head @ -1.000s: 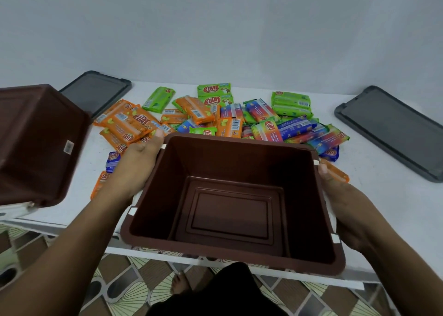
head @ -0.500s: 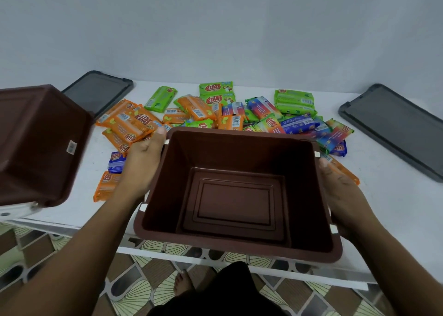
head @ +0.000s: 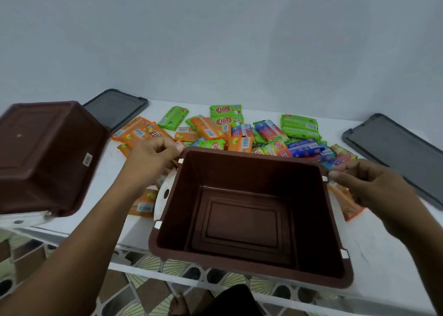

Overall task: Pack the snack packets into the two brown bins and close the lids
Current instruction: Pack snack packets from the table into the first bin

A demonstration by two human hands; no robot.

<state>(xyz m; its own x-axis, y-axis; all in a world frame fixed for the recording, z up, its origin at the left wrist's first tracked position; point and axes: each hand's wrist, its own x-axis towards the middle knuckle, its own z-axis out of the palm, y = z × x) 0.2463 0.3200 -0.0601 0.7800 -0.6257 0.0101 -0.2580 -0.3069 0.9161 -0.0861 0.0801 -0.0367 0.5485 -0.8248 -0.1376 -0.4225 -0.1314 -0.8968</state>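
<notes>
An empty brown bin (head: 242, 220) stands open at the white table's front edge, its near rim hanging past the edge. My left hand (head: 151, 160) hovers by its far left corner with loosely curled fingers, over orange packets. My right hand (head: 362, 181) is at the far right corner, fingertips close to the rim, holding nothing I can see. Behind the bin lies a pile of snack packets (head: 239, 131) in orange, green and blue. A second brown bin (head: 48, 157) lies tipped at the left, bottom towards me.
Two dark grey lids lie flat on the white table (head: 383, 255): one lid (head: 117, 107) at the back left, the other lid (head: 395, 152) at the right. A pale wall rises behind the table. Patterned floor tiles show below the front edge.
The bin moved forward on the table and now rests there. Both hands have come off its sides and shifted up to its far corners.
</notes>
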